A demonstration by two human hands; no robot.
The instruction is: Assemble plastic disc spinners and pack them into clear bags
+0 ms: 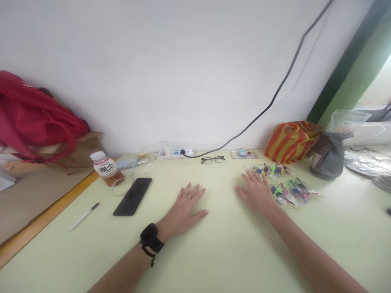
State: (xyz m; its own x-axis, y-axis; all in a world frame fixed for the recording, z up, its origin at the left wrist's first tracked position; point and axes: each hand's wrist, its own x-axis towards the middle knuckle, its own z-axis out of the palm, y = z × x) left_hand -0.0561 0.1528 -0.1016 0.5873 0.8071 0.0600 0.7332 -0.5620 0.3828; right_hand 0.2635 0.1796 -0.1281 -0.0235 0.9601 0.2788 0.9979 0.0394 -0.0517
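Observation:
My left hand point(185, 209) lies flat on the pale green tabletop point(220, 252), fingers spread, with a ring on one finger and a black watch point(152, 238) on the wrist. Nothing is in it. To its left rests a black phone point(133, 197) with a white cable running to it. My right hand point(255, 191) is stretched out over the table, palm down and holding nothing visible. Its fingertips reach the edge of a clear bag of small colourful plastic parts point(276, 169). A second such bag point(295, 192) lies just right of that hand.
Along the wall are a white power strip point(175, 153) with a black cable, eyeglasses point(213, 160) and a small tray point(253, 154). A drink bottle point(106, 169) and a pen point(85, 215) are at left. A striped bag point(288, 142) and a grey bag point(328, 158) stand at right.

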